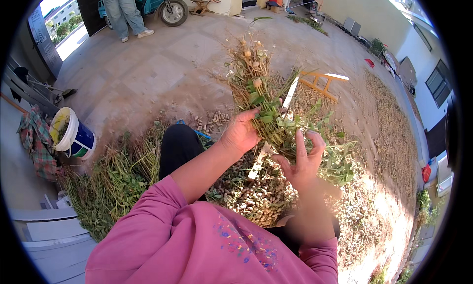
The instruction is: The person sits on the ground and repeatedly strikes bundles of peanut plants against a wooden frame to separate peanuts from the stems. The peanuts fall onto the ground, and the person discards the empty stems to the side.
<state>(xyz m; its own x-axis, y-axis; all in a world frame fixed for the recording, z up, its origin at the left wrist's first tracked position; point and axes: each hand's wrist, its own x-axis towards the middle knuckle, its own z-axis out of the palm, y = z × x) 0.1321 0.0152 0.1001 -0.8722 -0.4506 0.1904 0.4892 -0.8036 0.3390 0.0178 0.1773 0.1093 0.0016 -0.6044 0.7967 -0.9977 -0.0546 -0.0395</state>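
Note:
My left hand [242, 130] is closed around the stems of a bundle of peanut plants [268, 118], whose roots and a few pods point away from me. Close to the leafy end, my right hand [305, 158] has its thumb and fingers spread at the foliage; whether it touches the leaves I cannot tell. Below the bundle, a pale wooden bar [259, 162] stands over a heap of picked peanuts [258, 199] between my knees. Part of the bar is hidden by the plants.
Pulled peanut plants [114, 184] are piled at my left, near a white and blue bucket [83, 138]. An orange wooden frame [319, 82] lies ahead. Peanuts [391, 125] are spread at the right. A person [125, 11] stands by a teal three-wheeler [147, 1].

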